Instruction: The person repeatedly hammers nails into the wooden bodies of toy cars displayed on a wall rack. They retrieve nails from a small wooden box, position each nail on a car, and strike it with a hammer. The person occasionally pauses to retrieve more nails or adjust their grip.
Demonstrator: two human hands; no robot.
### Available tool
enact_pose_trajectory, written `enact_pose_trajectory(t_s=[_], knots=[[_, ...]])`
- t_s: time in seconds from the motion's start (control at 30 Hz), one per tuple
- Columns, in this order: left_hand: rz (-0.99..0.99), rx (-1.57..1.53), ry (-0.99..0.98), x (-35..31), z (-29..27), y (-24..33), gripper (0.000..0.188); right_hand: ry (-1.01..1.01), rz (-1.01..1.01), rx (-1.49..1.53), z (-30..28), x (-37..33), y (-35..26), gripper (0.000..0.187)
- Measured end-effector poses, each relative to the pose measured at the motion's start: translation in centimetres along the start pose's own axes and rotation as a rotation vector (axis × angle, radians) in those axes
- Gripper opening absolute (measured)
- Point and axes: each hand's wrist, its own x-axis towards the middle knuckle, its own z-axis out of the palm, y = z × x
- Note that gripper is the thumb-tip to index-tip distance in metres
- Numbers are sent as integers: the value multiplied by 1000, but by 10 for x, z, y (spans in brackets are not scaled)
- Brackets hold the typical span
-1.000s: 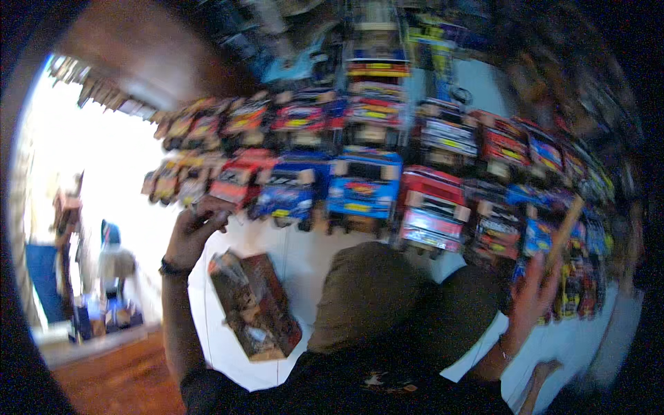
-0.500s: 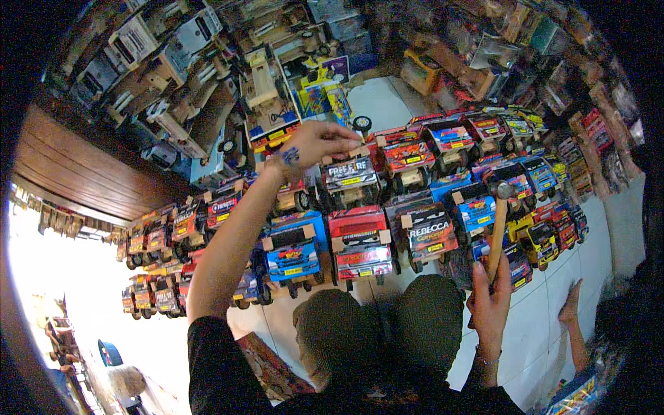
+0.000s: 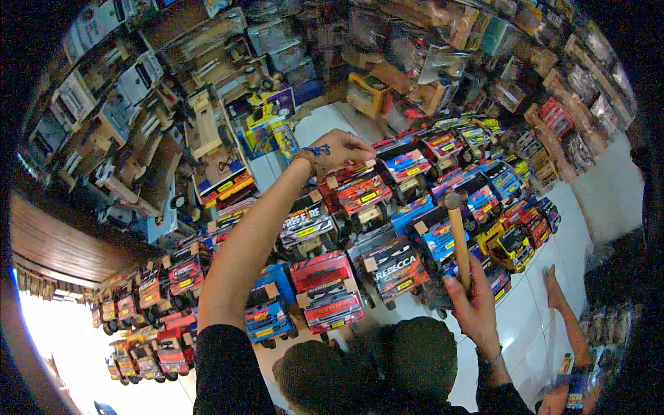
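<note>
Room first: we see a crowded workshop, its far side heaped with stacked wooden truck bodies (image 3: 149,135); dark and grainy there, so we may be misreading some pieces. Brown plank panel (image 3: 59,242) at left, bright opening (image 3: 41,325) nearer on that side. Floor is pale tile (image 3: 529,325), showing at right and between things. Ranks of colourful toy trucks stand across it, left to right. Another person's bare leg (image 3: 568,325) comes in at right, well apart from the work. The wearer's dark knees (image 3: 425,360) are at the near edge.

Smaller now: the orange-red truck (image 3: 361,196) stands in a farther row, near the middle; the black-and-red truck (image 3: 395,271) is nearer. Left hand (image 3: 344,149) is at the top of the orange-red truck, fingers bent down; we can't tell whether they pinch anything. Right hand (image 3: 476,304) is wrapped round the handle of a hammer (image 3: 459,242), head up, in front of the blue truck (image 3: 439,232).

Against half a second ago: left hand has gone one truck right, off the black-and-white truck (image 3: 304,220). View has swung, so the rows sit farther left. Hammer stays in the right hand.
</note>
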Motion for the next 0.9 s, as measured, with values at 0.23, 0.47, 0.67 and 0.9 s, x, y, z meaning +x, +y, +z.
enact_pose_trajectory(t_s=[0.23, 0.47, 0.67, 0.9], knots=[[31, 72, -42, 31, 15, -32, 33, -34, -201, -160, -19, 32, -9, 53], [110, -73, -11, 26, 21, -47, 33, -113, -113, -211, -25, 61, -14, 59], [81, -51, -61, 29, 20, -52, 35, -209, -71, -270, -17, 88, -20, 57], [73, -55, -30, 30, 19, -55, 37, -296, -167, -268, 1, 122, -20, 55]])
